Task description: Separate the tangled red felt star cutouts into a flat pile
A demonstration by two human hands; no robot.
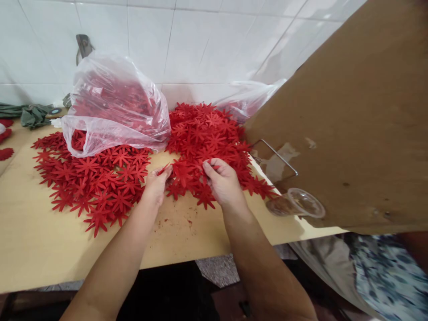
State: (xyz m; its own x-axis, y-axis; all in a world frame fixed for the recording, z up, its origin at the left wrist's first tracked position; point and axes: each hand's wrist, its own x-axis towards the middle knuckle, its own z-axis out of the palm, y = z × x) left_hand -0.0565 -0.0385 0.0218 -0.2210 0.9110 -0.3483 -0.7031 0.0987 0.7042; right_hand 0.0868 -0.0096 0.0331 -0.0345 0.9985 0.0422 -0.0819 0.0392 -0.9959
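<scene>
My left hand (156, 183) is closed in a pinch, with a bit of a red flower-shaped cutout (163, 169) showing between thumb and fingers. To its right, my right hand (224, 182) also pinches a red cutout, of which only a little shows beside the thumb. Both hands hover at the front of a large heap of red flower-shaped cutouts (203, 133) with long narrow petals. A second pile of the same cutouts (88, 183) spreads out on the left. Whether the cutouts are paper or cloth, I cannot tell.
A clear plastic bag (120, 102) full of red pieces rests behind the left pile. Another plastic bag (249, 98) stands by the tiled wall (200, 40). On the right, a brown board (354, 111) rises with a wire handle (279, 156); a clear plastic cup (297, 203) lies beside it.
</scene>
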